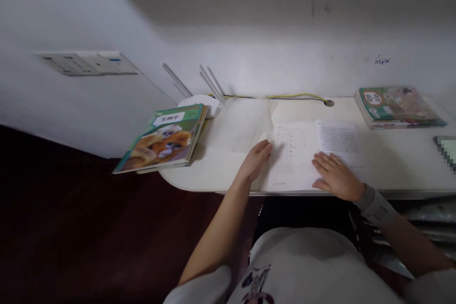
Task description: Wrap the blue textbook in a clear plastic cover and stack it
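Note:
An open book (295, 171) with printed white pages lies near the front edge of the white desk. My right hand (337, 175) rests flat on its right-hand page, fingers stretched out below a block of text. My left hand (255, 160) is at the book's left side, its fingers extended and the palm turned toward the pages. I cannot tell whether it presses on the paper. A pale, blurred sheet or cover (239, 126) spreads to the left, just beyond my left fingertips.
At the desk's left end, a stack of textbooks (167, 140) overhangs the edge. Behind it stands a white router (213, 104) with antennas. A yellow cable (295, 96) runs along the wall to a desk hole. More books (399, 107) and a dark-edged device (448, 152) are at right.

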Motion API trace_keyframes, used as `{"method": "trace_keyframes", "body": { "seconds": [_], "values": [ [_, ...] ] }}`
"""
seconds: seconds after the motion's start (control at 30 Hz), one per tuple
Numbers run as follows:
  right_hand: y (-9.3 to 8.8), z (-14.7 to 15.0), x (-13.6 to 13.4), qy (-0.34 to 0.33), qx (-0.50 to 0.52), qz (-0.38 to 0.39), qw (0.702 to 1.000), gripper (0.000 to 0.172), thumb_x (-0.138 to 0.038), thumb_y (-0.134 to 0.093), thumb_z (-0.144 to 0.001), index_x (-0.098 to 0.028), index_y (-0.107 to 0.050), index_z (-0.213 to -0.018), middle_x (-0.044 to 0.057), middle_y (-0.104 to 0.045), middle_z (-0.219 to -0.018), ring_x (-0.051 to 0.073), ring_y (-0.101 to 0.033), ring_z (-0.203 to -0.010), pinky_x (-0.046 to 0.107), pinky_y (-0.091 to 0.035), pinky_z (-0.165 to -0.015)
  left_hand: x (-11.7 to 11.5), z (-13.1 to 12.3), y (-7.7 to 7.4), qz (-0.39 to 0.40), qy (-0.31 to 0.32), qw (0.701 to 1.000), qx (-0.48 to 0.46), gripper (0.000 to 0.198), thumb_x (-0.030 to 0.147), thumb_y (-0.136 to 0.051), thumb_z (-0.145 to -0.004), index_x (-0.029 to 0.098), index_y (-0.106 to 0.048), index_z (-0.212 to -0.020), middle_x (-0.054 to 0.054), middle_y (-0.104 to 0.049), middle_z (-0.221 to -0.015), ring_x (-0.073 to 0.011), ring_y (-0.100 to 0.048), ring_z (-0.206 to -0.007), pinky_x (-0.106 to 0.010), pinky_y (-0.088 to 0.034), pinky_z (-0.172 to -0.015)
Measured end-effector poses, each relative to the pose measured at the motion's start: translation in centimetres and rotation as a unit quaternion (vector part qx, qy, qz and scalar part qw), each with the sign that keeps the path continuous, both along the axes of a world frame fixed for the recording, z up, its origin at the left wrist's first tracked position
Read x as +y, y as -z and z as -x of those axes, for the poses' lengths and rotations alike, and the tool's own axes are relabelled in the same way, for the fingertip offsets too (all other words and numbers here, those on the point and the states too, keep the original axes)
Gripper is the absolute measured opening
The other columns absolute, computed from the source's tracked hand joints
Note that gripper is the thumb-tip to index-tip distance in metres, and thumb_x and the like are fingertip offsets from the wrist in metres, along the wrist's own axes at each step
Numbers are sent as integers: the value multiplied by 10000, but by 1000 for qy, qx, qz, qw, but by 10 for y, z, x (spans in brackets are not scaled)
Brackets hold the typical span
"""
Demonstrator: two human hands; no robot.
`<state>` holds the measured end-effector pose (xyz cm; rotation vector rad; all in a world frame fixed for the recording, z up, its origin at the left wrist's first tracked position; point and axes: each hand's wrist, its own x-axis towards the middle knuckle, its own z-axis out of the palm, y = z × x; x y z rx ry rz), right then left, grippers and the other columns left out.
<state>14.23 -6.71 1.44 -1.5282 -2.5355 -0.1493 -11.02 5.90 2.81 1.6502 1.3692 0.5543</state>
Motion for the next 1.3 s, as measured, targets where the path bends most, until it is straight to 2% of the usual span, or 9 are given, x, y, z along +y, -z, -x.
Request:
{"method": "trace_keyframes", "body": {
  "seconds": [0.27, 0.47, 0.53, 0.63, 0.77, 0.9, 1.0, 1.17, 1.3],
  "values": [
    [11, 9, -3, 4, -21, -8, 1000, 579, -501, -453, -898, -70, -533, -1277, 213, -510, -1348, 308, -427, -1294, 485, -349, -1062, -1, -3, -9, -149, 58, 945, 285, 420, 280, -601, -784, 76, -527, -1144, -216, -556, -1250, -297, -540, -1155, -390, -440, -933],
    [11, 8, -3, 5, 18, 2, 1000, 542, -463, -480, -898, -85, -528, -1283, 203, -498, -1363, 304, -412, -1307, 488, -351, -1066, 4, 13, -18, -114, -5, 953, 282, 156, 149, -444, -804, 137, -598, -781, -186, -673, -962, -309, -636, -986, -439, -464, -867],
    [8, 9, -1, 11, 58, 20, 998, 543, -480, -464, -901, -97, -532, -1281, 206, -527, -1334, 310, -438, -1288, 499, -357, -1060, 7, 17, -26, -86, -13, 971, 223, 153, 192, -438, -822, 166, -550, -720, -137, -690, -876, -269, -673, -886, -404, -502, -801],
    [-1, 9, 7, 32, 183, 60, 981, 618, -549, -426, -894, -116, -483, -1332, 211, -540, -1316, 317, -478, -1253, 515, -374, -1044, 9, 10, -47, 30, -27, 996, -81, 118, 231, -461, -836, 186, -453, -728, -97, -688, -940, -206, -690, -818, -366, -531, -758],
    [-23, -1, 21, 55, 471, 165, 865, 705, -659, -335, -873, -247, -301, -1444, 148, -500, -1376, 273, -532, -1207, 481, -455, -974, 5, -28, -86, 159, 58, 885, -434, 165, 231, -561, -815, 182, -421, -742, -105, -664, -1050, -229, -653, -995, -420, -508, -856],
    [-52, -38, 26, 99, 706, 237, 660, 761, -762, -190, -826, -296, -313, -1415, 107, -601, -1266, 248, -613, -1096, 463, -524, -871, -6, -82, -114, 211, 169, 808, -524, 142, 226, -528, -857, 173, -440, -758, -109, -639, -1120, -267, -599, -1111, -485, -479, -910],
    [-59, -75, 16, 156, 766, 223, 583, 738, -781, -256, -802, -281, -467, -1303, 90, -669, -1148, 265, -639, -1041, 486, -520, -875, -10, -105, -118, 225, 197, 791, -534, 130, 223, -516, -861, 172, -449, -762, -108, -632, -1140, -282, -585, -1133, -503, -465, -931],
    [-29, -119, -6, 250, 761, 220, 557, 437, -573, -497, -832, -258, -629, -1105, 43, -691, -1118, 259, -615, -1091, 431, -479, -970, 5, -60, -98, 147, 115, 869, -459, 185, 279, -591, -806, 180, -450, -739, -112, -623, -1194, -272, -597, -1116, -443, -485, -924],
    [-5, -128, -12, 291, 740, 241, 556, 437, -267, -658, -688, -263, -607, -1121, -6, -718, -1042, 242, -668, -967, 434, -509, -922, 22, 15, -67, 48, 21, 984, -168, 229, 390, -606, -779, 185, -504, -768, -106, -661, -1102, -272, -628, -1047, -464, -486, -912]
  ]
}}
